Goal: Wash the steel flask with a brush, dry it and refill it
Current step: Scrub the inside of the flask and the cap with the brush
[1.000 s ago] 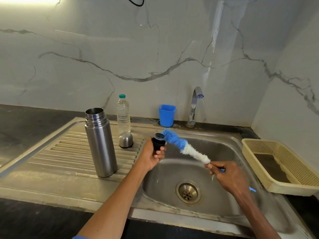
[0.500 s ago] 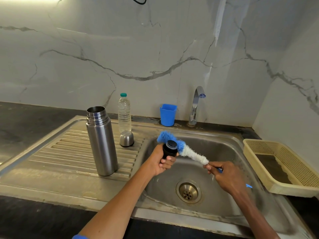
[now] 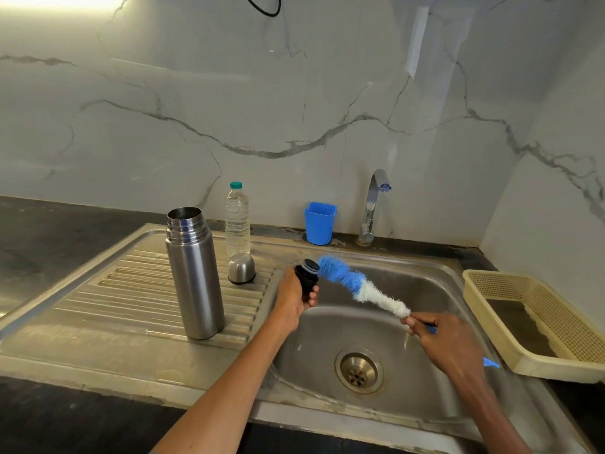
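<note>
Left hand [image 3: 294, 298] has its fingers wrapped around the black stopper [image 3: 307, 278] over the sink [image 3: 425, 280], blue brush [image 3: 360, 286] tip right up against it. Right hand [image 3: 442, 342] grips the brush handle. Steel flask [image 3: 194, 273] stands open and upright on the drainboard [image 3: 131, 290], its steel cap [image 3: 241, 268] and a water bottle [image 3: 237, 219] just behind.

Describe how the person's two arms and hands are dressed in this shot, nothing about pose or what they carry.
Both forearms are bare to the bottom of the frame. The left hand and right hand wear no gloves, and no rings, watch or bracelet show. A sliver of blue at the bottom edge by the left arm may be a sleeve; too little shows to tell.
</note>
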